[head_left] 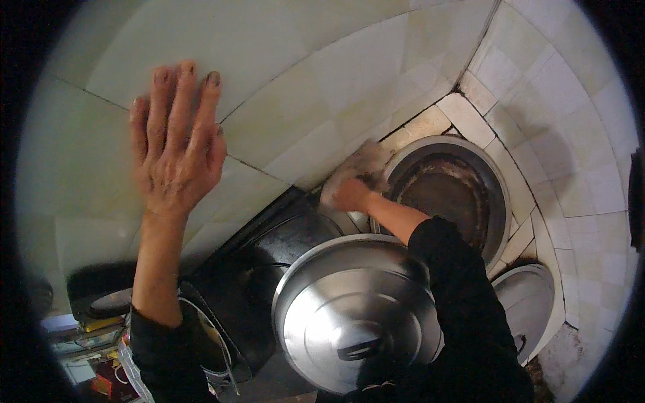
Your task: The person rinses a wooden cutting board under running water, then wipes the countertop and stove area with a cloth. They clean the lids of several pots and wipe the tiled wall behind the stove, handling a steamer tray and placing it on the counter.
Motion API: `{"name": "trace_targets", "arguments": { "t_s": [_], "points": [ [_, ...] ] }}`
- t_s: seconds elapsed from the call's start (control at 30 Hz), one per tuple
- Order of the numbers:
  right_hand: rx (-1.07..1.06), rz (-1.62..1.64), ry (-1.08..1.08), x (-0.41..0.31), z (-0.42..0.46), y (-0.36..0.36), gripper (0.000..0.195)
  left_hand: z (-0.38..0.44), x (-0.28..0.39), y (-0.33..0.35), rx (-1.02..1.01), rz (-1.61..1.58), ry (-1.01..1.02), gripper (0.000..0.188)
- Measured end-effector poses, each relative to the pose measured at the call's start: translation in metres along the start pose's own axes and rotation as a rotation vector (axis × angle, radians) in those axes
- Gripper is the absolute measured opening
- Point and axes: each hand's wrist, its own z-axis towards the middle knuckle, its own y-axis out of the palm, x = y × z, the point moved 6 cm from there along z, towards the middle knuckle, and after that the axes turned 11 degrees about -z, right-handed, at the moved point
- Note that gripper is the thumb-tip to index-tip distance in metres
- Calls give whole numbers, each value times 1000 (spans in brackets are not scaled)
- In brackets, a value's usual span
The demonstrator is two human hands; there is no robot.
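My left hand (176, 136) lies flat against the pale tiled wall (282, 116), fingers apart and holding nothing. Farther right, my right hand (351, 195) is closed on a blurred greyish cloth (365, 161), low by the wall at the left rim of a large cooking pan (443, 191) with a browned, stained inside. The pan sits in a tiled corner surround. Just nearer to me than that hand is a domed metal lid (352, 312) with a black handle. Part of the cloth is hidden behind the hand.
A black stovetop (252, 292) runs along the wall between my arms. Another metal lid (529, 302) leans at the right, beyond my right sleeve. By my left forearm stands an open metal pot (214, 342). Assorted packets and items (90, 357) lie at the lower left.
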Motion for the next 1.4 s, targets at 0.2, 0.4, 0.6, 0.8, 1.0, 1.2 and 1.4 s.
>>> {"name": "trace_targets", "arguments": {
  "t_s": [0.2, 0.4, 0.6, 0.8, 1.0, 1.2, 1.4],
  "points": [
    [121, -33, 25, -21, -27, -29, 25, -1, 0, 0, 29, -33, -17, 57],
    [212, 168, -126, -15, 8, 43, 28, 7, 5, -3, 77, -86, 0, 56],
    [427, 1920, 107, 67, -33, -26, 28, 3, 4, 0, 95, -120, 10, 57],
    [706, 2518, 322, 65, -56, -64, 43, 8, 10, 0, -13, -170, 104, 57],
    [595, 2434, 458, -23, -47, -204, 44, -44, 26, 9, -234, -495, 179, 41],
    [960, 1873, 76, -42, -89, -338, 38, -44, 4, -85, -5, -616, -83, 39],
    [1493, 456, 425, -112, -61, -346, 56, -90, -48, -140, 121, -606, -299, 39]
  ]
}}
